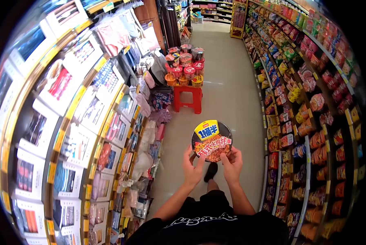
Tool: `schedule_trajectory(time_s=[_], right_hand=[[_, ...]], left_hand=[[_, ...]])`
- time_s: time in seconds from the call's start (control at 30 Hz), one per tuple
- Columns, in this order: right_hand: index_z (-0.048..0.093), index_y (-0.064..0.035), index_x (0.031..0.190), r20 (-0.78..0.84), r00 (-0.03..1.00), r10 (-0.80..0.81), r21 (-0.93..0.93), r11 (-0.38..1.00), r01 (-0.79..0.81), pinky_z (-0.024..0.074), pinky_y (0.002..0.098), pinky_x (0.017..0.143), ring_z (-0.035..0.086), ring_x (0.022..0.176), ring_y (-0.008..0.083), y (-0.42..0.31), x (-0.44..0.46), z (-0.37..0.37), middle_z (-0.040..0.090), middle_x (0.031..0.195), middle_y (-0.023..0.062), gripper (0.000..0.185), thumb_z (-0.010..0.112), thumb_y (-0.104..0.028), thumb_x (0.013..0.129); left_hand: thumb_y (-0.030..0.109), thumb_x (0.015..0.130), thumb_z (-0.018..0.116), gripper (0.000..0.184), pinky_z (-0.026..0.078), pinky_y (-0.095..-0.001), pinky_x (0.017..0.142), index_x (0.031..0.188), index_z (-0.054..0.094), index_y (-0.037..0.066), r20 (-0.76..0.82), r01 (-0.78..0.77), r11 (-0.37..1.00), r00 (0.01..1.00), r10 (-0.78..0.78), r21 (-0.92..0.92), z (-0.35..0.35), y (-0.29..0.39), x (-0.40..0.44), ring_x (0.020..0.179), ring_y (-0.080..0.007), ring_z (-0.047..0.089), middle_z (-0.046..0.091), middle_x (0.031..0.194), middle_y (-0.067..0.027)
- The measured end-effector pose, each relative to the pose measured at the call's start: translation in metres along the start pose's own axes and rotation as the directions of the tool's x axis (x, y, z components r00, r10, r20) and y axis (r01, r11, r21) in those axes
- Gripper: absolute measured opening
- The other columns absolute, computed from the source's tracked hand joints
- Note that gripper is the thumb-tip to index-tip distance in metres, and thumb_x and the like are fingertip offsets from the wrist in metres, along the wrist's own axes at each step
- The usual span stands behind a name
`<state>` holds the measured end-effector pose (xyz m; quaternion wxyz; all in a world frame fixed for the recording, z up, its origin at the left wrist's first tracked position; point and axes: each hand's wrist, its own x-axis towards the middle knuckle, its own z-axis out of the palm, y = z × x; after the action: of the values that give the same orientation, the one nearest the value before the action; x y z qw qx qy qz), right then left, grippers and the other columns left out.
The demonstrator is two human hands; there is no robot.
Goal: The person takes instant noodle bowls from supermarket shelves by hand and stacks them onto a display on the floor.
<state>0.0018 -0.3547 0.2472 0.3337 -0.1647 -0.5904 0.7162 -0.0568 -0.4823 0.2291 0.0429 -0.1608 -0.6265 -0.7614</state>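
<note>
Both of my hands hold a round instant noodle bowl (pixel 212 141) out in front of my body, over the aisle floor. Its lid is black with a yellow label and a picture of red noodles. My left hand (pixel 193 166) grips the near left side of the rim, thumb on the lid. On the near right side, my right hand (pixel 232 165) closes round the rim with its thumb at the edge. Fingers under the bowl are hidden.
Ahead, a red stool (pixel 187 98) carries stacked noodle cups (pixel 185 67). Shelves of boxed textiles (pixel 70 139) line the left, with bagged goods (pixel 144 163) low beside the aisle. Shelves of packaged food (pixel 301 122) run along the right. The tiled floor (pixel 227 81) stretches between them.
</note>
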Motion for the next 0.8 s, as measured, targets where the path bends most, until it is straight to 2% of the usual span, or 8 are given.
schedule_trajectory(time_s=[0.07, 0.17, 0.33, 0.47, 0.57, 0.67, 0.73, 0.8], right_hand=[[0.049, 0.0010, 0.117, 0.010, 0.998, 0.054, -0.012, 0.998, -0.054, 0.0440, 0.0200, 0.059, 0.053, 0.074, 0.0068, 0.019, 0.046, 0.001, 0.055, 0.086, 0.0014, 0.036, 0.065, -0.004, 0.086], [0.048, 0.0013, 0.116, -0.004, 0.995, 0.096, 0.107, 0.990, -0.095, 0.0483, 0.0231, 0.063, 0.055, 0.076, 0.0085, 0.044, 0.122, 0.006, 0.056, 0.088, 0.0029, 0.034, 0.065, -0.003, 0.086], [0.047, 0.0005, 0.115, 0.156, 0.979, 0.131, 0.088, 0.985, -0.146, 0.0526, 0.0257, 0.065, 0.056, 0.080, 0.0104, 0.076, 0.251, 0.004, 0.052, 0.090, 0.0029, 0.035, 0.065, -0.001, 0.085], [0.047, 0.0010, 0.112, 0.200, 0.956, 0.216, 0.084, 0.968, -0.237, 0.0530, 0.0267, 0.065, 0.056, 0.078, 0.0112, 0.102, 0.334, 0.034, 0.051, 0.089, 0.0034, 0.035, 0.066, 0.000, 0.083], [0.047, -0.0002, 0.107, 0.186, 0.952, 0.243, 0.080, 0.962, -0.261, 0.0522, 0.0276, 0.064, 0.057, 0.077, 0.0131, 0.121, 0.382, 0.063, 0.050, 0.090, 0.0033, 0.030, 0.065, 0.001, 0.083], [0.047, -0.0007, 0.104, 0.151, 0.948, 0.279, 0.039, 0.957, -0.288, 0.0514, 0.0272, 0.063, 0.057, 0.076, 0.0128, 0.151, 0.433, 0.095, 0.052, 0.088, 0.0038, 0.029, 0.066, 0.000, 0.082], [0.049, -0.0001, 0.103, 0.137, 0.947, 0.289, -0.105, 0.955, -0.277, 0.0501, 0.0269, 0.062, 0.057, 0.072, 0.0124, 0.184, 0.470, 0.111, 0.054, 0.084, 0.0049, 0.030, 0.068, -0.003, 0.081], [0.049, -0.0007, 0.099, 0.097, 0.953, 0.287, -0.245, 0.935, -0.257, 0.0471, 0.0266, 0.060, 0.057, 0.069, 0.0120, 0.212, 0.503, 0.129, 0.058, 0.079, 0.0063, 0.029, 0.070, -0.008, 0.080]], left_hand=[[0.014, 0.087, 0.066, 0.053, 0.044, -0.0387, 0.098, 0.131, 0.040, -0.002, 0.021, -0.044, 0.999, 0.999, 0.044, 0.005, 0.015, -0.026, 0.040, 0.122, -0.0254, 0.047, 0.039, 0.138, -0.0197], [0.014, 0.088, 0.065, 0.052, 0.043, -0.0388, 0.099, 0.131, 0.040, -0.002, 0.047, -0.056, 0.998, 0.997, 0.056, -0.006, 0.048, -0.059, 0.108, 0.123, -0.0258, 0.046, 0.041, 0.136, -0.0188], [0.013, 0.090, 0.063, 0.049, 0.044, -0.0375, 0.097, 0.131, 0.040, -0.002, 0.027, -0.034, 0.994, 0.999, 0.031, 0.104, 0.086, -0.097, 0.212, 0.118, -0.0245, 0.049, 0.045, 0.128, -0.0168], [0.011, 0.090, 0.062, 0.047, 0.046, -0.0350, 0.094, 0.129, 0.039, -0.003, 0.010, 0.087, 0.996, 0.996, -0.087, 0.017, 0.099, -0.130, 0.287, 0.114, -0.0217, 0.050, 0.046, 0.125, -0.0159], [0.009, 0.090, 0.062, 0.047, 0.046, -0.0333, 0.093, 0.128, 0.038, -0.003, -0.016, 0.133, 0.991, 0.991, -0.133, 0.021, 0.098, -0.158, 0.343, 0.113, -0.0205, 0.051, 0.048, 0.124, -0.0156], [0.009, 0.090, 0.062, 0.046, 0.046, -0.0330, 0.093, 0.128, 0.039, -0.003, 0.008, 0.166, 0.985, 0.986, -0.166, -0.039, 0.089, -0.197, 0.404, 0.113, -0.0203, 0.051, 0.049, 0.123, -0.0153], [0.009, 0.089, 0.062, 0.045, 0.045, -0.0331, 0.094, 0.127, 0.041, -0.003, 0.025, 0.184, 0.982, 0.983, -0.183, -0.039, 0.083, -0.225, 0.446, 0.112, -0.0210, 0.052, 0.050, 0.123, -0.0146], [0.008, 0.089, 0.063, 0.046, 0.041, -0.0328, 0.097, 0.128, 0.040, -0.003, 0.017, 0.219, 0.974, 0.975, -0.220, 0.050, 0.076, -0.250, 0.488, 0.114, -0.0200, 0.050, 0.049, 0.125, -0.0143]])
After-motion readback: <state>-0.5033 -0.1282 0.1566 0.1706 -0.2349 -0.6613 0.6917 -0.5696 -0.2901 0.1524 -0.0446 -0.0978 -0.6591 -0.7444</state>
